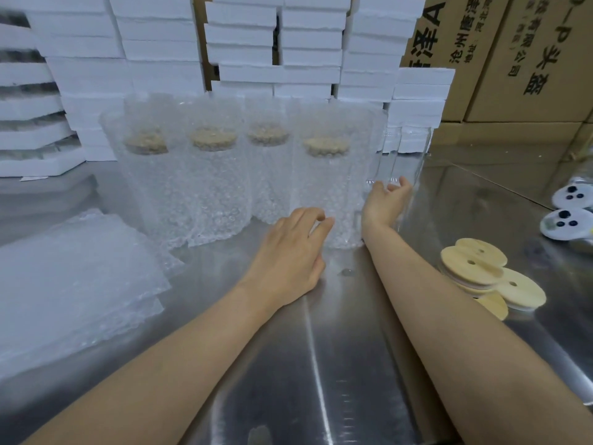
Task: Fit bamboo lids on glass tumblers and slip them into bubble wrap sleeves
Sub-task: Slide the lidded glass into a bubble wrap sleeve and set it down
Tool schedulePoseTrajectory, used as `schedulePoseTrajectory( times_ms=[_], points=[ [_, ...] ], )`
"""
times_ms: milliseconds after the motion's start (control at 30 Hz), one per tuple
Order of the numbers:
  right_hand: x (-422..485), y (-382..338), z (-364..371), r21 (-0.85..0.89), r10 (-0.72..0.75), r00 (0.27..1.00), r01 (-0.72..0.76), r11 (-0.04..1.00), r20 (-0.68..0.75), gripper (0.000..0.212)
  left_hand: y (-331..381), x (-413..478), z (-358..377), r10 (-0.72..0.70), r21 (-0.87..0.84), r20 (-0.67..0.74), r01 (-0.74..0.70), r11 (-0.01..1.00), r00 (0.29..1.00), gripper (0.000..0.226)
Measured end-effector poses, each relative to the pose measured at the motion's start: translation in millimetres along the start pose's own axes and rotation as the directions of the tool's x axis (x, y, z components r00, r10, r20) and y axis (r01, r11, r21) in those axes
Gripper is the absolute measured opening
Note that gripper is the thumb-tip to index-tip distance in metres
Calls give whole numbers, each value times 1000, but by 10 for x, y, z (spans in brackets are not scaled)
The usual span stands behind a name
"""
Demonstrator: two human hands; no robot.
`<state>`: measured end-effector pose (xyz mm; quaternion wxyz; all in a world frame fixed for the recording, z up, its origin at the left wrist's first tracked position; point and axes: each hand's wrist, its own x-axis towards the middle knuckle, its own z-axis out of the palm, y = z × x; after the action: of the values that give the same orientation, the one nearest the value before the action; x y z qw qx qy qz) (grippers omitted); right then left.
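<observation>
Several glass tumblers with bamboo lids stand in bubble wrap sleeves [211, 187] in a row at the middle of the steel table [321, 364]. My left hand [292, 255] lies at the base of the rightmost wrapped tumbler [330, 191], fingers loosely curled and touching the sleeve. My right hand [383, 203] reaches past that tumbler and curls round a bare glass tumbler [407, 162] standing just right of the row. Loose bamboo lids [481, 271] lie in a pile to the right of my right forearm.
A flat stack of empty bubble wrap sleeves [73, 284] lies at the left. White foam boxes [305, 49] are piled behind the row, and cardboard cartons [519, 59] stand at the back right. Two white round items with dark dots [568, 221] sit at the right edge.
</observation>
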<state>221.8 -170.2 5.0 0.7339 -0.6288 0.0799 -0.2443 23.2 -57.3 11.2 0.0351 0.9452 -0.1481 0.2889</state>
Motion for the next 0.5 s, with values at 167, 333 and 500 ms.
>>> schedulePoseTrajectory(
  times_ms=[167,333,500],
  points=[
    [191,50,155,-112,-61,998,58,992,-24,59,-44,8,33,-6,-21,-9,6,1000,1000,51],
    [385,58,257,-185,-83,996,77,980,-26,70,-91,1,51,-3,-20,-20,3,1000,1000,49],
    [528,72,319,-304,-74,997,74,950,13,69,-106,7,72,4,-13,-31,-4,1000,1000,52]
  ],
)
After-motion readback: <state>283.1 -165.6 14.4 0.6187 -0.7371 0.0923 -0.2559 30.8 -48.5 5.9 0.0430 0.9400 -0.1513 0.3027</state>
